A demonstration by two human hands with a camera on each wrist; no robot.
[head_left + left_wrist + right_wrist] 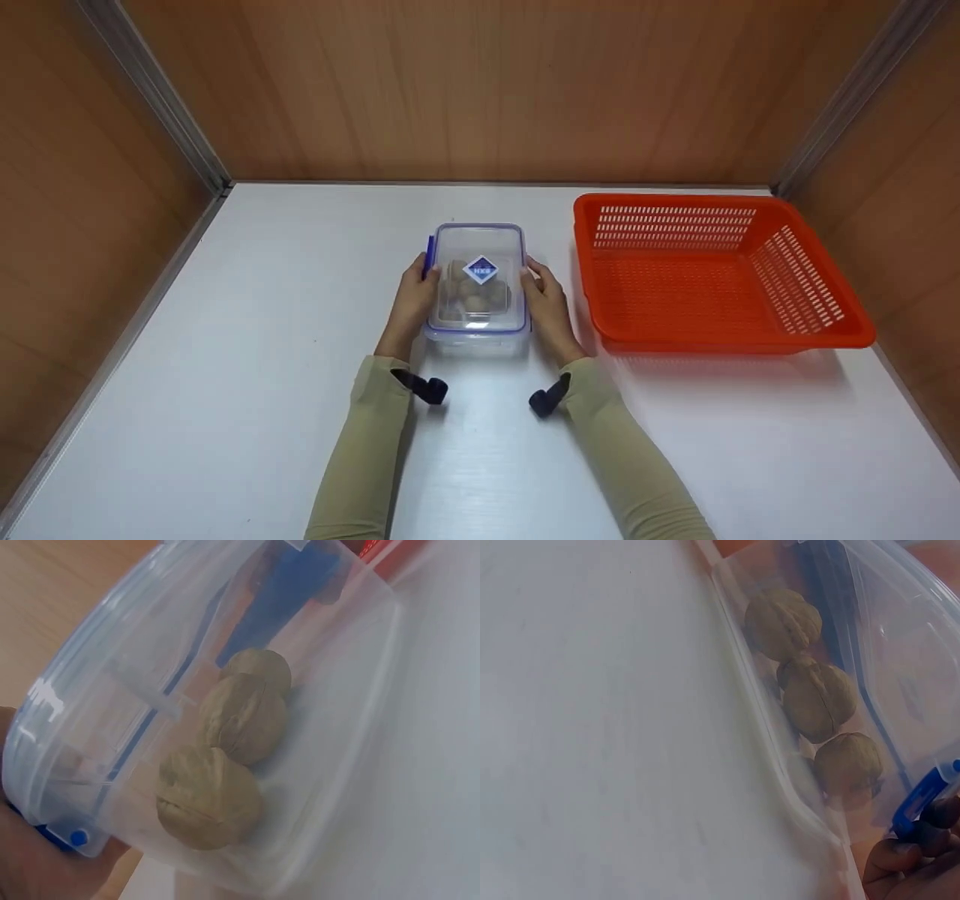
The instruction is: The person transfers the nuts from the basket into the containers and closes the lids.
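Note:
A clear plastic container [477,330] with a blue-trimmed lid [480,240] stands on the white table [262,300] at the centre. Several walnuts [472,292] lie inside it, seen close in the left wrist view [225,765] and in the right wrist view [817,697]. My left hand [414,291] grips the container's left side, thumb by the blue side latch [429,259]. My right hand [541,296] grips the right side, and its fingertips [907,862] sit at a blue latch [922,799]. The lid lies on the container.
An orange slotted basket [817,330] stands to the right of the container, with nothing visible in it. Wooden walls close the table at the back and on both sides.

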